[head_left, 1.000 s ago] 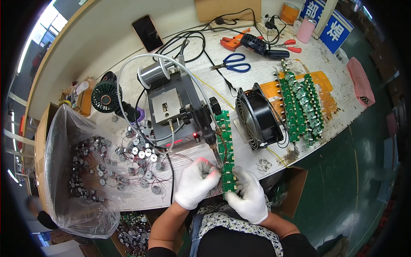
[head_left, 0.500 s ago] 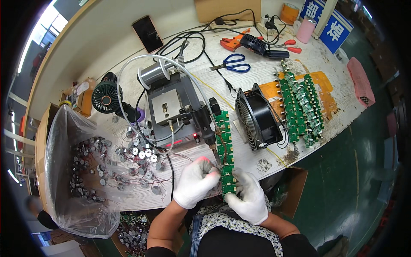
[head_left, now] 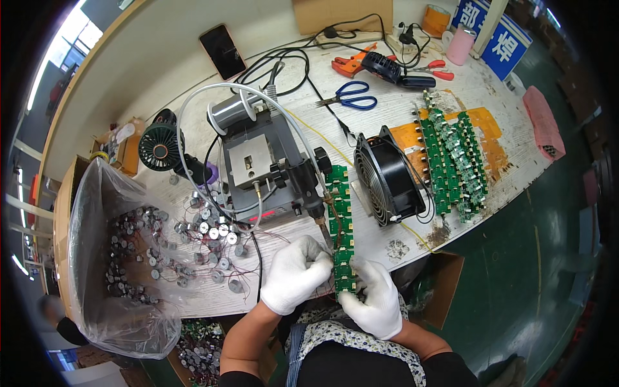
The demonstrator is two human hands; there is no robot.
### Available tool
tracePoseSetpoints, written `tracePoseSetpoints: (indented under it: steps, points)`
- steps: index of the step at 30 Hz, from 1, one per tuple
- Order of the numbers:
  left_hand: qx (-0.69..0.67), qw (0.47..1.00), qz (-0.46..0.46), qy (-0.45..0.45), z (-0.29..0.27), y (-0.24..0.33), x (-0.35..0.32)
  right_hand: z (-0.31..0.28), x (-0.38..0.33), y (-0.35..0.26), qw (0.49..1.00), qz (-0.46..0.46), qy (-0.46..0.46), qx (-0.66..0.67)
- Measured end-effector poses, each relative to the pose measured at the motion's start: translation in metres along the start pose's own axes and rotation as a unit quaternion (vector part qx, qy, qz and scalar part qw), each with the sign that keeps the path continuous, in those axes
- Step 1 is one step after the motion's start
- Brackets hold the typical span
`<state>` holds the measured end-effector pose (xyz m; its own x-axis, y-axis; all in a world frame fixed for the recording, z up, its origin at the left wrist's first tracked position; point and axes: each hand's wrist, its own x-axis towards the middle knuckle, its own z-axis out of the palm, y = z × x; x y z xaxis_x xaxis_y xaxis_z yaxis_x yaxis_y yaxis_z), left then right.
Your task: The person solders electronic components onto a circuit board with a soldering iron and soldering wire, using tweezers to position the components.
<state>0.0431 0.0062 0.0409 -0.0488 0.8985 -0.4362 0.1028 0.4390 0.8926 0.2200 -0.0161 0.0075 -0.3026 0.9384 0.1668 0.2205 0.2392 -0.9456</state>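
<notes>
A white wooden workbench (head_left: 396, 103) fills the middle, with brown stains near its right end. A cream wall (head_left: 167, 61) stands behind it, upper left. Bright windows (head_left: 74, 33) shine in the top left corner. Lower right, the floor (head_left: 500, 290) is shiny green. Dim shapes along the right edge may be boxes (head_left: 588, 222).

On the workbench (head_left: 396, 106), the soldering machine (head_left: 277, 132) stands right of the lined carton (head_left: 64, 232) with small motors (head_left: 151, 253) in it, a circuit-board strip (head_left: 342, 251) lies between machine and axial fan (head_left: 403, 177), scissors (head_left: 336, 98) lie behind, and further board strips (head_left: 445, 164) right.
</notes>
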Motion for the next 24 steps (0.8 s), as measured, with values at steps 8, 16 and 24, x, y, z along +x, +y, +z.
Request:
tracePoseSetpoints:
  steps: [8, 16, 24]
  points:
    - [-0.007, 1.000, -0.003, 0.004, 0.002, -0.010, 0.003, 0.002, -0.002, 0.008, 1.000, 0.024, -0.004, 0.016]
    - [-0.112, 0.992, -0.044, -0.037, 0.002, -0.013, 0.004, 0.005, -0.007, 0.015, 0.962, 0.163, -0.032, 0.216]
    - [-0.154, 0.986, -0.044, -0.044, 0.003, -0.025, 0.000, 0.004, -0.004, 0.004, 0.920, 0.204, -0.041, 0.332]
